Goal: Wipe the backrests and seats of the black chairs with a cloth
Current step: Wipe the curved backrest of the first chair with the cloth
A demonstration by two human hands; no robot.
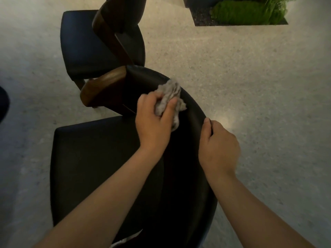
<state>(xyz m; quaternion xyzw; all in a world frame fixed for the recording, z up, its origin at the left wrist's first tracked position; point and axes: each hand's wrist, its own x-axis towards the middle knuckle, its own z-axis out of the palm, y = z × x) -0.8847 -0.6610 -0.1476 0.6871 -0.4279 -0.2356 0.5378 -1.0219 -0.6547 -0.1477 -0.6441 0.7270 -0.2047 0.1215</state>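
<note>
At the upper left stands a second black chair, its seat untouched by either hand. Below it, the near chair's seat lies bare, with a wooden armrest jutting over the gap between the two chairs. The left hand has its fingers and thumb clamped on a bunched grey cloth, pressing it onto the top of the near chair's curved backrest. Just right of it, the right hand grips the same rim, thumb on the inner face and fingers curled over the outer side, seemingly steadying the chair.

The step in hand looks like wiping the backrest's upper edge. The next move probably calls for sweeping the cloth along the curve, toward the armrest or back toward the right hand, which would then have to shift. The seat appears still to do.

To the right, speckled floor gives open room; a moss-filled planter sits well apart.
</note>
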